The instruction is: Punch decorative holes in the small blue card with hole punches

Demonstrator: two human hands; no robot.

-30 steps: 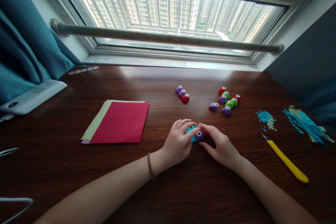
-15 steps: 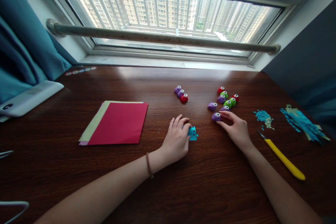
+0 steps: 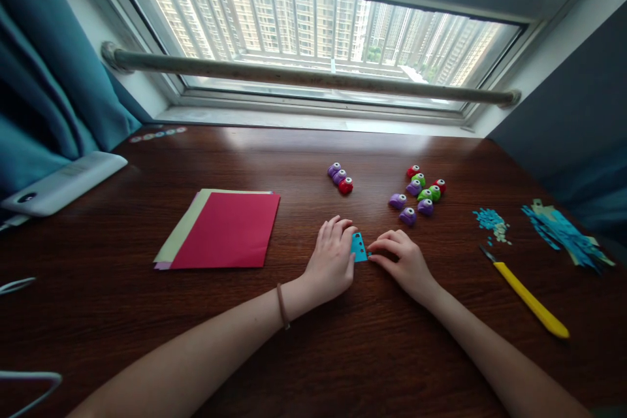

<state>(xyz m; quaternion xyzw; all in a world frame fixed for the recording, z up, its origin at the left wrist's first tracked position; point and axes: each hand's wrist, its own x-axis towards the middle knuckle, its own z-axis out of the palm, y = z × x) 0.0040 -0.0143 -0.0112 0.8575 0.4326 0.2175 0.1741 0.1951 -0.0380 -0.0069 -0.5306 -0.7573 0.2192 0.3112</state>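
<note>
From my feed, most of the small blue paper piece is hidden: the left hand lies over its left part with the fingers bent down on it, so I see only a strip with a few punched holes along the right edge. How far the paper runs under the palm I cannot tell, nor whether the thumb is under it. The visible strip has its long axis running away from me, tilted slightly right at the near end. It lies flat on the dark wooden table, between the two hands. The right hand is loosely curled, its fingertips meeting the paper's near right corner; whether it pinches that corner or only touches it is too small to make out. Beyond the right hand sits a cluster of purple, green and red punches, with three more punches in a row to the left of it. A red sheet on a paper stack lies well to the left. To the right are a yellow-handled knife, a small heap of blue punched bits, and blue paper scraps partly cut off near the edge.
</note>
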